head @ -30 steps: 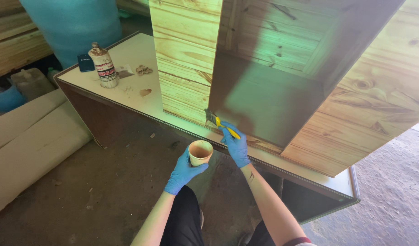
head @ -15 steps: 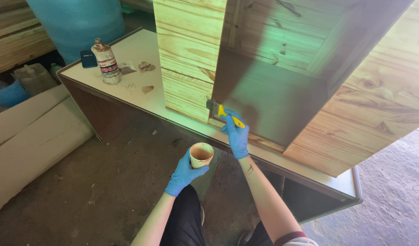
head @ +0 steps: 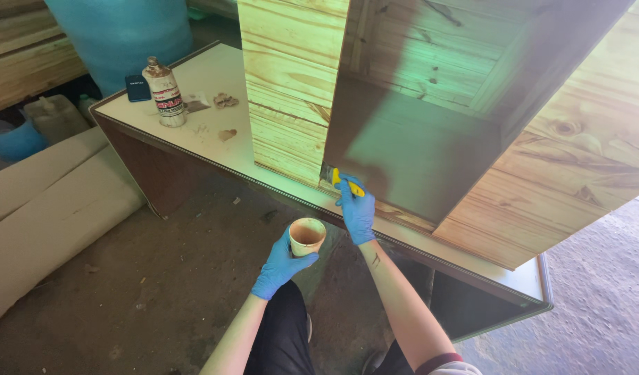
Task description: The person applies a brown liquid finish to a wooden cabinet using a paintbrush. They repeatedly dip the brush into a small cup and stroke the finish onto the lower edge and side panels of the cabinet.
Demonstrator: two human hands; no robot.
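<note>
My left hand (head: 279, 264), in a blue glove, holds a small round cup (head: 307, 236) with brownish liquid, below the table edge. My right hand (head: 356, 210), also blue-gloved, grips a yellow-handled brush (head: 343, 180) whose bristles touch the lower front edge of a pine wood cabinet (head: 292, 90). The cabinet lies on a white table (head: 208, 83), and its inner panels look darker than the pale outer boards.
A bottle with a red and white label (head: 164, 92) stands on the table's left end beside a dark blue small box (head: 137, 88) and crumpled scraps (head: 226, 101). A blue barrel (head: 118, 35) stands behind. Pale rolled material (head: 48, 208) lies on the dirt floor at left.
The view has shifted slightly. My right hand and the brush stay at the cabinet's lower edge, moved a little along it. The cup stays in my left hand.
</note>
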